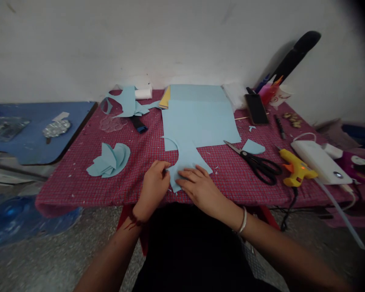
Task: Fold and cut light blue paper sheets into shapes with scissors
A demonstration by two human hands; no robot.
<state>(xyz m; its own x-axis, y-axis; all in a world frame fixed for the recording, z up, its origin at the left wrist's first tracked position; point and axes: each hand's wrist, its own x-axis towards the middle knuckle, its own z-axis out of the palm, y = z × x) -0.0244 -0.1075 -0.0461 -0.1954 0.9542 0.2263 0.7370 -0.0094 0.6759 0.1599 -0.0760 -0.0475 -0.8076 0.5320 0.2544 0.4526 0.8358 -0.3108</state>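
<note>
A cut piece of light blue paper [187, 156] with curved edges lies at the table's front, overlapping the large blue sheet behind it. Curled at its left edge, my left hand [156, 181] has thumb and forefinger against the paper. Flat on the paper's lower part rests my right hand [203, 190], fingers stretched out. Black-handled scissors [255, 163] lie to the right, partly open, beside a small blue paper petal [253, 147]. Several cut blue petals [109, 160] are piled to the left.
Large blue sheets [200, 115] lie behind, with paper offcuts [127, 101] at back left. A yellow glue gun [296, 168], white power bank [320, 162], phone [256, 109] and marker [280, 126] lie right. A blue board [42, 129] stands left of the checked tablecloth [146, 146].
</note>
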